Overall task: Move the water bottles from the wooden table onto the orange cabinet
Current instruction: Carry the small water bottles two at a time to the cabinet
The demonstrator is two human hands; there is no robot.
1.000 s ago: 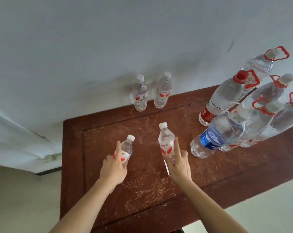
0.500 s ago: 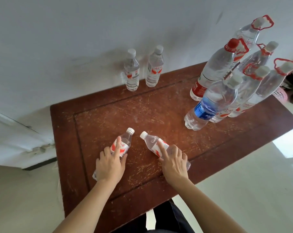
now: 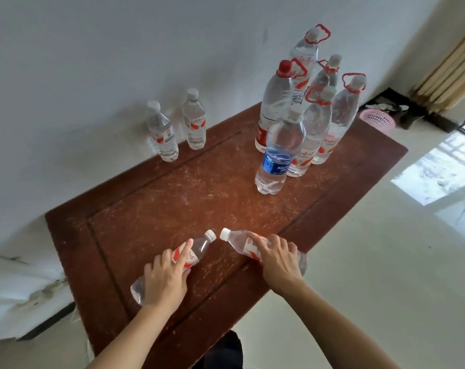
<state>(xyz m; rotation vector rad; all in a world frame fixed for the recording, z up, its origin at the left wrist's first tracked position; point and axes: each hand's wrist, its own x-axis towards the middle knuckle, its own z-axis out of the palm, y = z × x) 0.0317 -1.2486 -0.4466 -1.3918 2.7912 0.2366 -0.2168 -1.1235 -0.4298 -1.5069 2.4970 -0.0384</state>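
Clear, white-capped, red-labelled: our left hand [image 3: 164,282] fingers wrap left bottle [image 3: 197,250], right hand [image 3: 279,262] fingers wrap right bottle [image 3: 238,241], tilted over wooden table [image 3: 172,195].

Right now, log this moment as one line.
left hand grips left small bottle, tilted | right hand grips right small bottle, tilted | caps nearly touching over wooden table | rear pair, large bottles upright

a sunlight patch [image 3: 436,177] lies on the pale floor [image 3: 359,288].

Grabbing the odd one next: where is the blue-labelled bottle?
Head view: the blue-labelled bottle stands upright on the right side of the wooden table, at the front of the cluster of tall red-handled bottles.
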